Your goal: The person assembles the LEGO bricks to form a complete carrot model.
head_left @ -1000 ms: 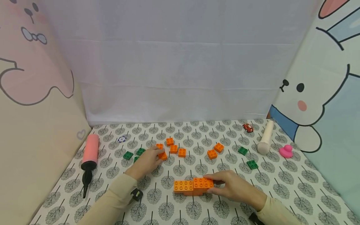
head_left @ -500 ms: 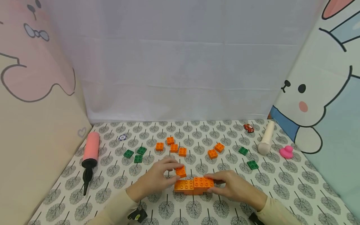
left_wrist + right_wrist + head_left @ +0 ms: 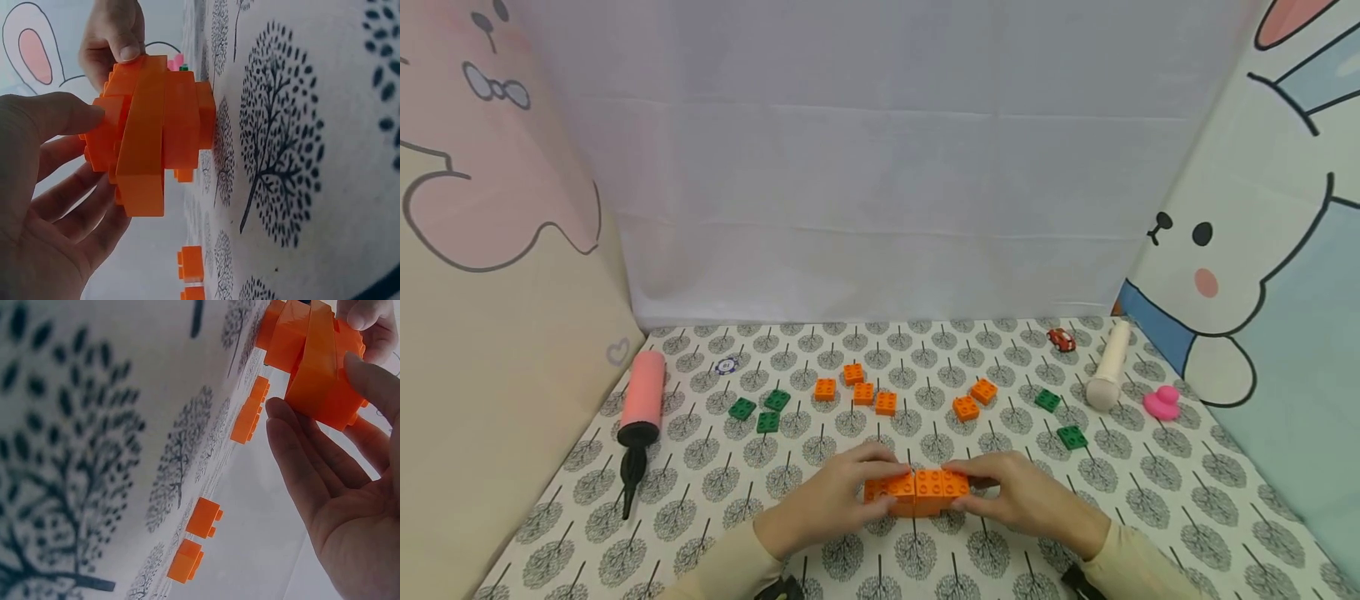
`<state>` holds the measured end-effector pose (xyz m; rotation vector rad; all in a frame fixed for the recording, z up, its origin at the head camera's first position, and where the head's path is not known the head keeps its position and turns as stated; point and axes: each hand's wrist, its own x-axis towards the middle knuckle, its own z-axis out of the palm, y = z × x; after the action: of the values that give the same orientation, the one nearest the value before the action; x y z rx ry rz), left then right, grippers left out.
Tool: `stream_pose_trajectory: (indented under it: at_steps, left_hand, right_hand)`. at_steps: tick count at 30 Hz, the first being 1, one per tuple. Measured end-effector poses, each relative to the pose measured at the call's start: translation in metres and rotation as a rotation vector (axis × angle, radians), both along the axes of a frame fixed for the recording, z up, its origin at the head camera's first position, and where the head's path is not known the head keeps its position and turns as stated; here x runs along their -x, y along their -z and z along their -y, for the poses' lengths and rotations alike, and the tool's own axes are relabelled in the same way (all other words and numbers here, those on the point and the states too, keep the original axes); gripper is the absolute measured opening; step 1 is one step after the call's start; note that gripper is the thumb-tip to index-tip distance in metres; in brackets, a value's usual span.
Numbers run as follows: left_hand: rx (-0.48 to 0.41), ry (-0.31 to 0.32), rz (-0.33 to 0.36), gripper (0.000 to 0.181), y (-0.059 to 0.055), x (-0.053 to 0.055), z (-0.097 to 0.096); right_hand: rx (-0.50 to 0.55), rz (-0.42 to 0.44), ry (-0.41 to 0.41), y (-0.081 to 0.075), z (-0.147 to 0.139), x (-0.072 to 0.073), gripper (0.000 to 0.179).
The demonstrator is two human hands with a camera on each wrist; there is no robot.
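Note:
An assembly of orange toy building bricks (image 3: 927, 504), several layers high and wider towards the top, stands on the cloth in front of me. My left hand (image 3: 827, 504) pinches a small orange brick (image 3: 112, 128) between thumb and fingers, down on the assembly's upper left part. Its studs face up, but whether it is pressed fully home I cannot tell. At the opposite end, my right hand (image 3: 1026, 500) grips the assembly (image 3: 325, 369) with its thumb in front and fingers behind. The fingers partly cover the top bricks in the head view.
Several loose orange bricks (image 3: 863, 393) lie behind the hands, with green bricks (image 3: 768, 422) to the left and more green bricks (image 3: 1072, 437) to the right. A pink pump (image 3: 643, 387) lies far left. A white cylinder (image 3: 1108, 367), pink duck (image 3: 1162, 403) and red toy car (image 3: 1062, 339) sit right.
My left hand has carried a small orange brick from the loose group behind, towards me and right, down onto the assembly's left part. The right hand has kept its grip in place.

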<state>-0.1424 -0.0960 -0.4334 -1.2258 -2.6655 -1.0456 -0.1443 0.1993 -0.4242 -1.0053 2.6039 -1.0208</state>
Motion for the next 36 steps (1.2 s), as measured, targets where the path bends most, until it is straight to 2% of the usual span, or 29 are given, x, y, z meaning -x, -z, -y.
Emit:
stream_pose_trajectory:
  at_steps: [6, 11, 18, 28, 36]
  left_hand:
    - [0.039, -0.005, 0.005, 0.042, -0.003, -0.001, -0.002]
    - [0.059, 0.015, 0.006, 0.042, -0.005, 0.001, -0.001]
    - [0.080, 0.037, 0.057, 0.042, -0.008, 0.003, -0.001]
    - [0.130, 0.060, 0.068, 0.043, -0.010, 0.006, -0.002]
    - [0.116, 0.079, 0.029, 0.042, -0.010, 0.007, -0.003]
  right_hand:
    - [0.010, 0.014, -0.006, -0.002, 0.002, 0.001, 0.052]
    - [0.012, 0.024, -0.002, -0.001, 0.002, 0.001, 0.053]
    - [0.011, 0.003, 0.001, 0.000, 0.002, 0.000, 0.053]
    - [0.005, 0.003, 0.001, 0.001, 0.001, -0.001, 0.053]
    - [-0.020, -0.024, 0.006, -0.001, 0.000, 0.000, 0.052]
